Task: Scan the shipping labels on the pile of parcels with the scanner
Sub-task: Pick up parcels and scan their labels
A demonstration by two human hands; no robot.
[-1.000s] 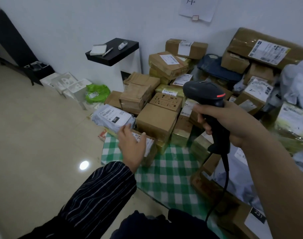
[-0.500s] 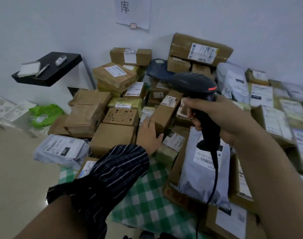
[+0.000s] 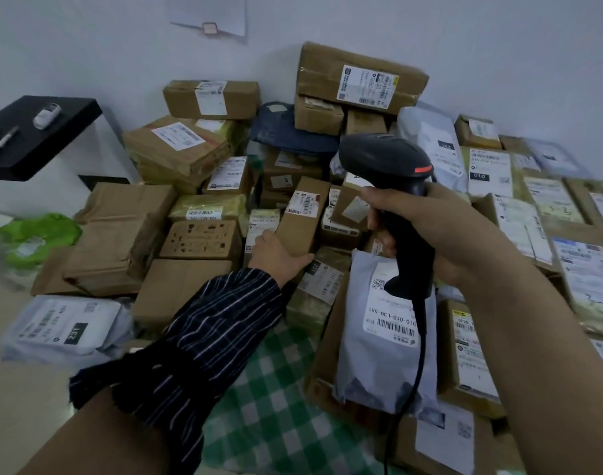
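Observation:
A pile of brown cardboard parcels (image 3: 187,156) and grey mailer bags fills the corner against the white wall, most with white shipping labels. My right hand (image 3: 440,234) grips the handle of a black corded scanner (image 3: 387,162), its head raised over the middle of the pile. My left hand (image 3: 276,257), in a dark striped sleeve, holds the lower end of a narrow brown box (image 3: 303,217) that leans upright, its barcode label facing up. A grey mailer bag (image 3: 385,337) with a barcode label lies below the scanner.
A black shelf (image 3: 36,138) with a pen and a small white device juts from the wall at left. A green bag (image 3: 36,238) lies beneath it. A green checked cloth (image 3: 276,406) covers the floor before me. More labelled parcels (image 3: 567,252) spread along the right.
The view has swung right and closer to the pile. My left hand moved from the floor-level parcel at left up to the narrow brown box and took hold of it. The scanner stays raised.

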